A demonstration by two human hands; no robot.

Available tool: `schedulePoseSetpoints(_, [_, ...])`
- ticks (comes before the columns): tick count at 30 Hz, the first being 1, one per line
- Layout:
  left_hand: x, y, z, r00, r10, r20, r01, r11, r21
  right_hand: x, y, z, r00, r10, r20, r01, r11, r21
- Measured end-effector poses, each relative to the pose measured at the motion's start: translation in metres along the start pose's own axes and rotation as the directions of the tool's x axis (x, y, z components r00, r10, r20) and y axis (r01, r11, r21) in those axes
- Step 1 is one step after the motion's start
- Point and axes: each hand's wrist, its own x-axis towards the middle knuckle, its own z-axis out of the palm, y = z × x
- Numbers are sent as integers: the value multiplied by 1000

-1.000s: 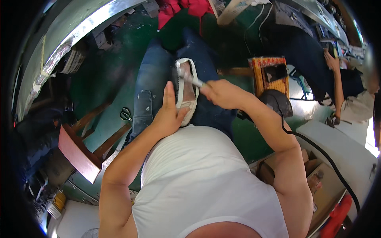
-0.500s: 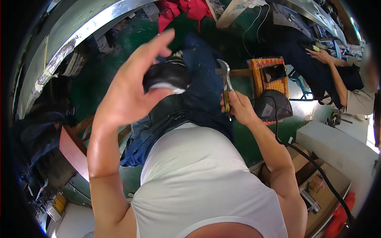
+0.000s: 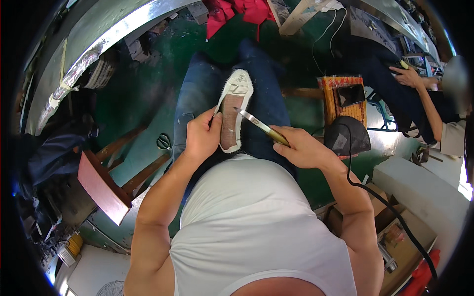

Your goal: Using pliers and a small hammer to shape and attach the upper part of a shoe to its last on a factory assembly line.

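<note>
A shoe upper on its last lies underside up above my thighs. Its brown sole board is ringed by a rough white edge, and its toe points away from me. My left hand is closed round the near left side of the shoe, thumb along the edge. In my right hand is a pair of shoemaker's pincers with a yellow-green handle. Their metal tip reaches over the right edge of the shoe to the sole board; whether it touches, I cannot tell. The shoe's top side is hidden.
At my right, an orange woven seat holds a phone and a dark rounded pad. A black cable runs past my right arm. Scissors are beside my left leg, near a wooden stool. A co-worker's hand is at far right.
The dark shoe has been turned over and now shows its underside. My left hand has come down and grips its side. The pincers have swung left, with their tip over the sole.
</note>
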Motion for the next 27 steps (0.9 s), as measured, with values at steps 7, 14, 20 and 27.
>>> schedulePoseSetpoints(7, [-12, 9, 13, 874, 483, -55, -457, 855, 246, 4, -38, -33, 998, -58, 28, 62, 985, -159])
schedulePoseSetpoints(14, [3, -28, 37, 996, 81, -35, -87, 958, -272, 18, -48, -52, 955, 205, 217, -117, 925, -361])
schedulePoseSetpoints(20, [3, -45, 43, 937, -7, 348, 300, 522, -798, 24, -7, 2, 996, 91, 1, -87, 961, -263])
schedulePoseSetpoints(27, [14, -41, 37, 966, 27, 258, 109, 861, -496, 22, 9, 24, 995, -5, -101, 0, 999, -52])
